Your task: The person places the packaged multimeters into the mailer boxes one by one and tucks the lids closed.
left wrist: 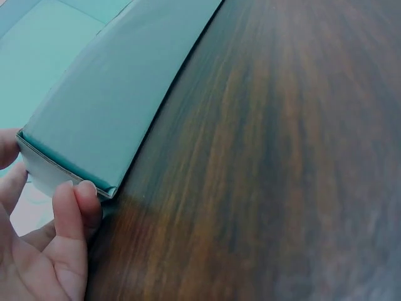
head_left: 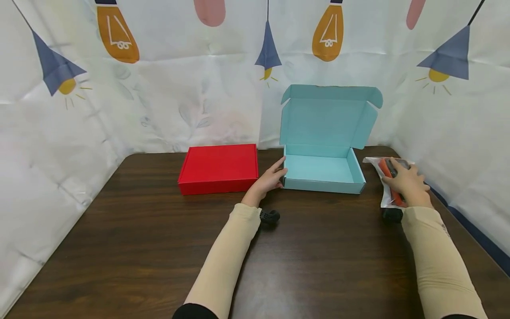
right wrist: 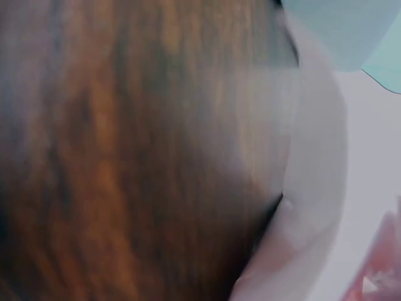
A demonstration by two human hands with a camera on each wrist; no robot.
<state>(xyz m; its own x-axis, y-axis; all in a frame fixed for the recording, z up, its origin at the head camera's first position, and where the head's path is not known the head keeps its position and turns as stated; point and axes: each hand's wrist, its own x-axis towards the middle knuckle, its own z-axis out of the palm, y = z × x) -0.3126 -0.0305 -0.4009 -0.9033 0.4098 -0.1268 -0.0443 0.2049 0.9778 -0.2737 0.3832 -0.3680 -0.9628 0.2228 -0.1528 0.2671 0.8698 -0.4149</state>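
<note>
My left hand (head_left: 268, 180) is at the left side of an open light-blue cardboard box (head_left: 318, 185), fingers against its side wall. In the left wrist view, the fingertips (left wrist: 67, 210) touch the end of the box (left wrist: 106, 106) near its corner. The box's lid stands raised at the back and its inside shows bare. Over at the right, my right hand (head_left: 411, 185) grips a clear plastic bag (head_left: 386, 197) with something orange and black inside, thumb and fingers spread across it. The right wrist view shows only the bag's pale edge (right wrist: 316, 157), blurred; the hand is hidden there.
A closed red cardboard box (head_left: 219, 166) lies left of the blue one. Both stand toward the back of a dark wooden table (head_left: 131, 248). A white printed cloth (head_left: 167, 97) hangs behind and at both sides of it.
</note>
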